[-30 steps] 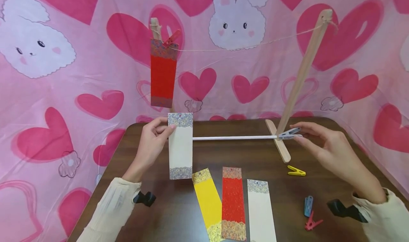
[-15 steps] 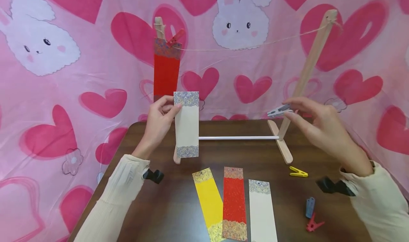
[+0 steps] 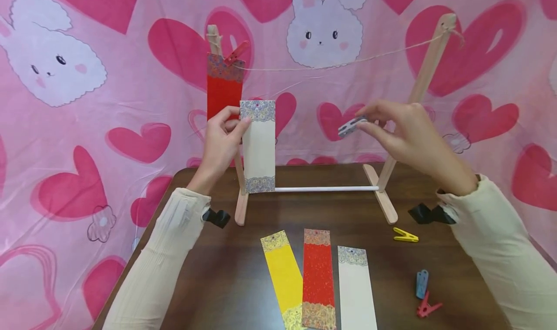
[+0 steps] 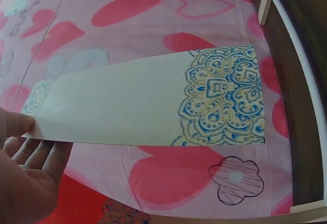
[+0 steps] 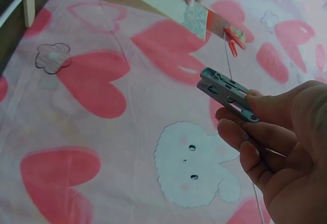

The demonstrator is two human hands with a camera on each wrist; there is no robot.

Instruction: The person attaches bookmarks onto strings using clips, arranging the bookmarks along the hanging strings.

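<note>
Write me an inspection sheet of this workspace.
Surface: dark table, bearing a wooden stand.
Job's things: white card held upright; grey clothespin; string with a red card clipped on by a red clothespin.
Clutter: yellow card, second red card, second white card lying flat; yellow clothespin, blue clothespin, second red clothespin.
Hands: left hand pinches white card; right hand pinches grey clothespin.
Cables: nothing seen.
Surroundings: pink backdrop with hearts and rabbits.

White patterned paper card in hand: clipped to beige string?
No, the left hand pinches the card; the grey plastic clothespin is apart in the right hand.
</note>
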